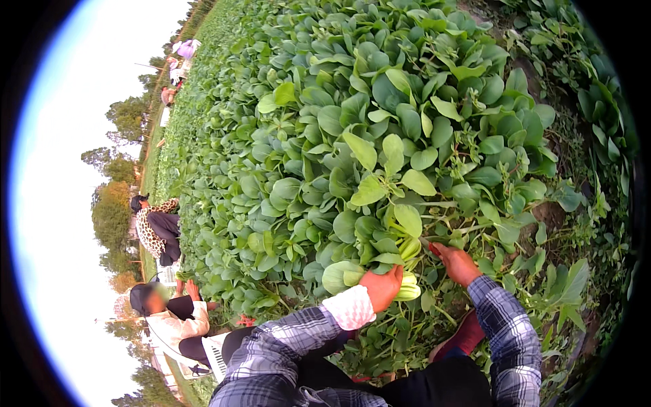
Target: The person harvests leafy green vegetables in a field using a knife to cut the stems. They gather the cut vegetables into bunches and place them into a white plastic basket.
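While the left hand [383, 285] wraps its fingers around the pale base of a leafy green plant [397, 237], the right hand [456, 261] pinches stalks just beside it. Grip low, lift steadily; 2 co-workers [166, 315] crouch at the bed's left edge.

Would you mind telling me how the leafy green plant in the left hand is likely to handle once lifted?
The plant probably flops at the top: its broad thin leaves spread loosely. The pale thick stalks by the left hand look firmer but likely snap if bent. It seems light for its bulk.
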`<state>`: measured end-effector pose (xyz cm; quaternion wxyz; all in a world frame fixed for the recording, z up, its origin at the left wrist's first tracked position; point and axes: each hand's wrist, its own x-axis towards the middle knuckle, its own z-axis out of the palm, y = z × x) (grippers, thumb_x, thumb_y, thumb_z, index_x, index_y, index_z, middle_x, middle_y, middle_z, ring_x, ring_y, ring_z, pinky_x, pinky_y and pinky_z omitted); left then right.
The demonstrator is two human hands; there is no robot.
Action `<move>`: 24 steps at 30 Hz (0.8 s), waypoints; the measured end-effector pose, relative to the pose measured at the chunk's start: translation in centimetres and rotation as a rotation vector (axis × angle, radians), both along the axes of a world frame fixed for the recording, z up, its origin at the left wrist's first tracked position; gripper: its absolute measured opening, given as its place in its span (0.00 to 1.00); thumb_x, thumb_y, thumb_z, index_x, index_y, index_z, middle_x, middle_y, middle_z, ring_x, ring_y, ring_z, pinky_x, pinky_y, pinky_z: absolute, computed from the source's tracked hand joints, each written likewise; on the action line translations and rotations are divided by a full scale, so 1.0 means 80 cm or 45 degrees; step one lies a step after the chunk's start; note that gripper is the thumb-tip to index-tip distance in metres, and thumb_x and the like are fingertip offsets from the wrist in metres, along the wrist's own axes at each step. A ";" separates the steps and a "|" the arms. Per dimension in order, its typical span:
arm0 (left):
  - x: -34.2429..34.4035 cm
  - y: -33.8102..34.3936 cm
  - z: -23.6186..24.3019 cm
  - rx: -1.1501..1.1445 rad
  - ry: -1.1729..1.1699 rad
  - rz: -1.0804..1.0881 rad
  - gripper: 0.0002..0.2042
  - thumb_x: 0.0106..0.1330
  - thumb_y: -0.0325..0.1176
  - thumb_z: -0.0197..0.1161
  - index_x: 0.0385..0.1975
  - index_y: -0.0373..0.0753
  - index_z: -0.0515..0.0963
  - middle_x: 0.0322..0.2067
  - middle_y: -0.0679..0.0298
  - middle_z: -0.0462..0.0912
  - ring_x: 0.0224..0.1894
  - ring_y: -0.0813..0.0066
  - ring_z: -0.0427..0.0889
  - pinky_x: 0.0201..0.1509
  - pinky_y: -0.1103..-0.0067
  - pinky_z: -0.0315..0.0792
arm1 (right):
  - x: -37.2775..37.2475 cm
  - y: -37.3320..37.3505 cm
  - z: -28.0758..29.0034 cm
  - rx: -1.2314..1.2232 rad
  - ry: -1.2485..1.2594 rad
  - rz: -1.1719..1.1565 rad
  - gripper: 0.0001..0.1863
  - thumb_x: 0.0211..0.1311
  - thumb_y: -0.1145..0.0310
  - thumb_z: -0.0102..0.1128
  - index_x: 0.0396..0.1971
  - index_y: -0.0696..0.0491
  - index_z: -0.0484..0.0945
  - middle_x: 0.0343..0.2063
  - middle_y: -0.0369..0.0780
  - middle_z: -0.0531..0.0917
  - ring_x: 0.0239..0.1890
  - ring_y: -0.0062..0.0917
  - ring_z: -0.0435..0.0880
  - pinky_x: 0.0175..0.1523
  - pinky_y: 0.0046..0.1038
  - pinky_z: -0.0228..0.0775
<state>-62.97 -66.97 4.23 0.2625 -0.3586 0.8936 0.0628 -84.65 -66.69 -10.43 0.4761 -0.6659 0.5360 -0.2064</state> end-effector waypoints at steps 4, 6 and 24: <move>0.004 0.000 -0.004 0.070 0.048 0.044 0.33 0.44 0.29 0.60 0.55 0.24 0.65 0.52 0.47 0.70 0.37 0.58 0.81 0.30 0.68 0.76 | 0.024 -0.006 0.010 -0.113 0.297 0.026 0.29 0.49 0.80 0.50 0.54 0.42 0.71 0.29 0.44 0.80 0.30 0.42 0.81 0.34 0.40 0.74; 0.019 0.010 -0.019 -0.011 0.075 0.022 0.32 0.43 0.28 0.60 0.54 0.23 0.65 0.49 0.47 0.71 0.47 0.55 0.77 0.38 0.68 0.76 | 0.029 -0.002 0.013 -0.180 0.277 0.060 0.30 0.48 0.80 0.51 0.55 0.43 0.70 0.30 0.44 0.80 0.29 0.41 0.81 0.34 0.39 0.74; 0.036 0.020 0.030 -0.059 0.351 -0.097 0.28 0.58 0.24 0.48 0.61 0.22 0.55 0.66 0.41 0.51 0.66 0.47 0.58 0.66 0.63 0.59 | 0.035 0.022 -0.004 0.914 -1.236 -0.785 0.16 0.63 0.66 0.59 0.50 0.51 0.71 0.33 0.31 0.75 0.31 0.15 0.72 0.32 0.18 0.62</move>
